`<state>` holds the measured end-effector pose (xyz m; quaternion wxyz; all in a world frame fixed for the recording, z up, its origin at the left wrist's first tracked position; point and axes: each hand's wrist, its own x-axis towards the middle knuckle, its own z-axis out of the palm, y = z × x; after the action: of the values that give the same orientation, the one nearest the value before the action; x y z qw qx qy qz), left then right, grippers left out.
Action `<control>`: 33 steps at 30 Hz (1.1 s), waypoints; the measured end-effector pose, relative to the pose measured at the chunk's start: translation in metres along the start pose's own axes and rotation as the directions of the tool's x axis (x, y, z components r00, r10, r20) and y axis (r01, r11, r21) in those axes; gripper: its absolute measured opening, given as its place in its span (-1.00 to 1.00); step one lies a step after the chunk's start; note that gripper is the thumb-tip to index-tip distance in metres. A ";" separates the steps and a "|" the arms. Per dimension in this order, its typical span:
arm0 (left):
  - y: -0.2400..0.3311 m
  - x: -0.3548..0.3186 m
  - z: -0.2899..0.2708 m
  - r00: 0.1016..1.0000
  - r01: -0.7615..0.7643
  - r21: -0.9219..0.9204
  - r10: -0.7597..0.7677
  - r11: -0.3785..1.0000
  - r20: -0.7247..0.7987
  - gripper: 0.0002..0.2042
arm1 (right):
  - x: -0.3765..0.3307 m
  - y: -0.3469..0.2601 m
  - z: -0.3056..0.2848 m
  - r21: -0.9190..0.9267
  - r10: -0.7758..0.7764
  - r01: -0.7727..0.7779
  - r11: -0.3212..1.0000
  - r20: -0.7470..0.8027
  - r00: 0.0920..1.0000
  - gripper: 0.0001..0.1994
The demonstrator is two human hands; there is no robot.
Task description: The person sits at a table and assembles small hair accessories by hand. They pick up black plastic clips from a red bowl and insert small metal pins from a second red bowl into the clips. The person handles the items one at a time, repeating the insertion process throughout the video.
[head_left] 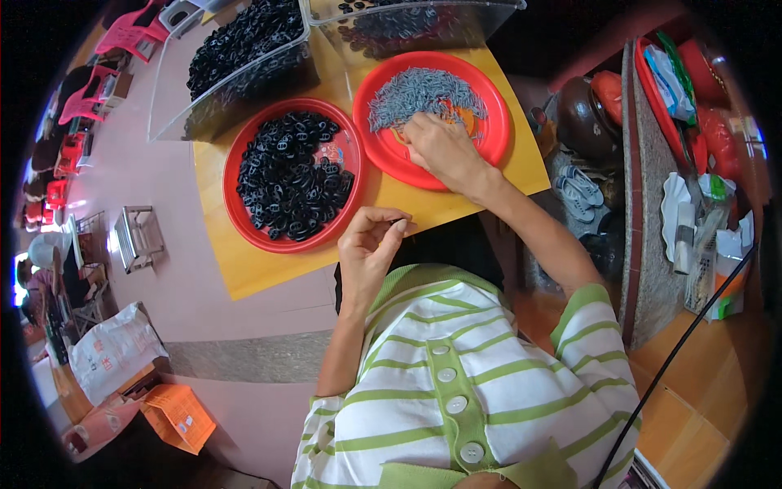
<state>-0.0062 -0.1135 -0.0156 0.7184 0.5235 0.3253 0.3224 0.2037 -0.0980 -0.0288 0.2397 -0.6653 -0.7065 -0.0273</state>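
Observation:
My left hand (364, 254) is closed in a pinch just off the table's near edge, with a small black plastic piece (397, 221) showing between thumb and forefinger. Over the right red plate (500, 122), my right hand (446, 153) reaches down with bent fingers to the near side of a heap of thin grey screws (419, 91). Its fingertips are hidden, so what they grip cannot be made out. To the left, another red plate (231, 183) holds a pile of small black plastic pieces (285, 175) like the held one.
Both plates rest on a yellow tabletop (244, 275). Behind them stand a clear bin (175, 98) of black pieces and a second clear bin (497, 15). A metal stool (137, 236) is at left; a stone-edged ledge (648, 212) with packages is at right.

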 end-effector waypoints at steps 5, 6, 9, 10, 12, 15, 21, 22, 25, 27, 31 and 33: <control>0.004 0.002 -0.006 0.989 0.149 -0.121 -0.149 0.981 0.010 -0.87 | -0.003 0.004 -0.014 0.338 0.127 -0.121 0.933 0.006 0.992 -0.90; 0.004 0.003 -0.006 0.985 0.173 -0.135 -0.173 0.976 0.017 -0.84 | -0.005 0.003 -0.016 0.431 0.158 -0.164 0.888 0.049 0.986 -0.90; 0.007 0.009 -0.007 0.978 0.207 -0.209 -0.203 0.956 0.041 -0.78 | -0.012 -0.005 -0.023 0.642 0.275 -0.279 0.714 0.110 0.955 -0.92; 0.007 0.009 -0.008 0.980 0.199 -0.251 -0.194 0.947 0.044 -0.77 | -0.017 -0.012 -0.021 0.704 0.320 -0.314 0.637 0.129 0.939 -0.93; 0.008 0.009 -0.012 0.982 0.187 -0.303 -0.185 0.934 0.034 -0.76 | -0.016 -0.024 -0.026 0.795 0.395 -0.442 0.415 0.280 0.875 -0.89; 0.013 0.016 -0.015 0.978 0.203 -0.333 -0.204 0.921 0.033 -0.77 | -0.020 -0.034 -0.029 0.862 0.386 -0.415 0.292 0.291 0.875 -0.85; 0.016 0.026 -0.027 0.967 0.252 -0.362 -0.250 0.898 0.053 -0.80 | -0.022 -0.060 -0.018 0.932 0.352 -0.358 -0.047 0.351 0.868 -0.88; 0.017 0.027 -0.027 0.968 0.247 -0.356 -0.248 0.901 0.042 -0.80 | -0.019 -0.061 -0.014 0.941 0.343 -0.337 -0.037 0.329 0.880 -0.88; 0.015 0.030 -0.030 0.970 0.233 -0.378 -0.242 0.896 0.024 -0.82 | -0.016 -0.061 -0.015 0.926 0.301 -0.373 -0.050 0.370 0.879 -0.88; 0.016 0.031 -0.029 0.972 0.221 -0.404 -0.235 0.888 0.015 -0.82 | -0.015 -0.061 -0.015 0.918 0.285 -0.394 -0.042 0.389 0.876 -0.88; 0.016 0.031 -0.029 0.972 0.214 -0.413 -0.235 0.885 0.000 -0.83 | -0.014 -0.064 -0.011 0.935 0.316 -0.352 -0.029 0.343 0.885 -0.90; 0.016 0.031 -0.028 0.971 0.213 -0.424 -0.238 0.880 -0.006 -0.83 | -0.014 -0.068 -0.010 0.944 0.333 -0.327 -0.034 0.319 0.887 -0.90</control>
<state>-0.0125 -0.0696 -0.0110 0.8370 0.3055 0.3276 0.3142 0.1420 -0.1221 -0.0063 0.6262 -0.4671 -0.3511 0.5162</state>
